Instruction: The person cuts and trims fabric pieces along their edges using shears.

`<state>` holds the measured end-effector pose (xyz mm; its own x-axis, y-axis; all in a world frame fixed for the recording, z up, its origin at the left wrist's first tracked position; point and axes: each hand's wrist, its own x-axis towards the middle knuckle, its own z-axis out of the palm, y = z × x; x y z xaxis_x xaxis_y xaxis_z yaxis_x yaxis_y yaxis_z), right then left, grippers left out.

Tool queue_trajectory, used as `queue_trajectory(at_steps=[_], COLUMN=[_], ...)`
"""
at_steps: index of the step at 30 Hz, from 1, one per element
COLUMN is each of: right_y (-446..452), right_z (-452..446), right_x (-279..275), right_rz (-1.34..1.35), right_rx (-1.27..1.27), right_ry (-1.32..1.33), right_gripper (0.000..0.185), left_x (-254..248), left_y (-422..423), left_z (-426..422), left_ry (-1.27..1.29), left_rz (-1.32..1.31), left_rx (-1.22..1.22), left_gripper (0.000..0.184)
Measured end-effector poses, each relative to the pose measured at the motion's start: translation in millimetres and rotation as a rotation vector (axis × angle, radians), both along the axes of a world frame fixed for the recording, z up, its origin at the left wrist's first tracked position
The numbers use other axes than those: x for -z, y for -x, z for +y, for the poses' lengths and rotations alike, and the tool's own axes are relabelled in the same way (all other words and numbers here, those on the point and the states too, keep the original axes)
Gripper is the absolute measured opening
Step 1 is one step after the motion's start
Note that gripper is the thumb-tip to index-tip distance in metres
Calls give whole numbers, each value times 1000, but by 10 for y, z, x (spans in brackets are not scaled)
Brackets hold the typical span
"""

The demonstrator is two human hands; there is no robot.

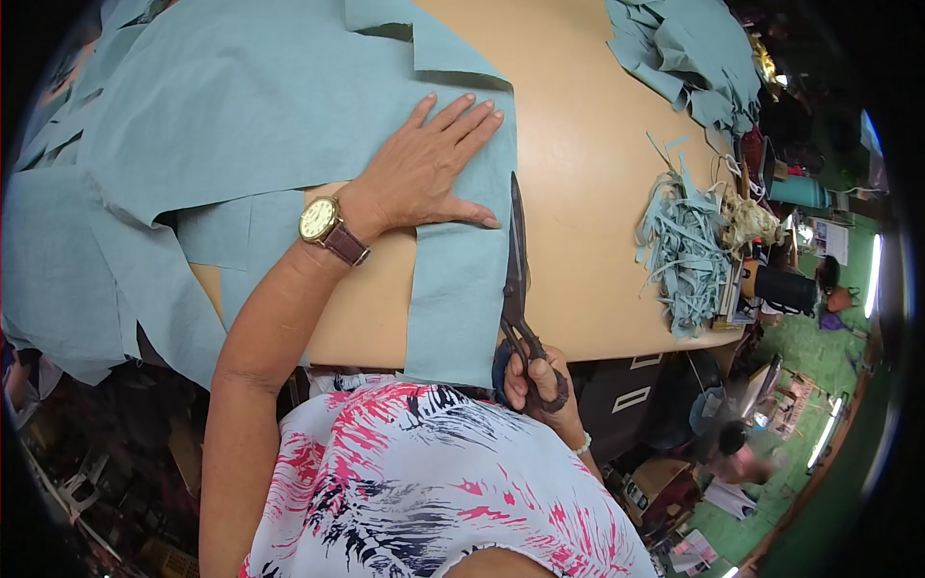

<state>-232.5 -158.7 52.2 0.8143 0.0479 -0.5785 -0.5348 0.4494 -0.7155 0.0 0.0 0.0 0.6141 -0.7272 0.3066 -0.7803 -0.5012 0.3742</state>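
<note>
Blue-green cloth (231, 106) covers the left and middle of the tan table (578, 193), with a narrow section running down to the front edge. My left hand (429, 169) lies flat on this cloth near its right edge, fingers spread, a watch on the wrist. In my right hand (540, 380), at the table's front edge, are the dark handles of large scissors (518, 260). Their blades point away from me along the cloth's right edge and look nearly closed. Whether the lower blade is under the cloth I cannot tell.
A heap of thin cloth strips (684, 250) lies at the table's right side. Behind it, at the far right, is a pile of larger cloth pieces (684, 58). A teal bottle (800, 192) lies beyond the table's right edge. Another person (742, 458) is at the lower right.
</note>
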Motion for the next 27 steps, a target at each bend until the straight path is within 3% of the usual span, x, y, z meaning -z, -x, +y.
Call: queue_trajectory(at_steps=[8,17,27], right_y=[-12,-124,-274], right_z=[-14,-3,-26], right_x=[9,-104,-93], right_rz=[57,-21,-46], right_rx=[-51,-2,-83], right_ry=[48,48,134], right_gripper=[31,46,45], left_x=[-14,-26,-23], left_y=[-7,-4,-3], left_z=[12,13,12], left_ry=[-4,-4,5], left_rz=[-3,1,-8], left_rx=[3,1,-5], left_gripper=[103,102,103])
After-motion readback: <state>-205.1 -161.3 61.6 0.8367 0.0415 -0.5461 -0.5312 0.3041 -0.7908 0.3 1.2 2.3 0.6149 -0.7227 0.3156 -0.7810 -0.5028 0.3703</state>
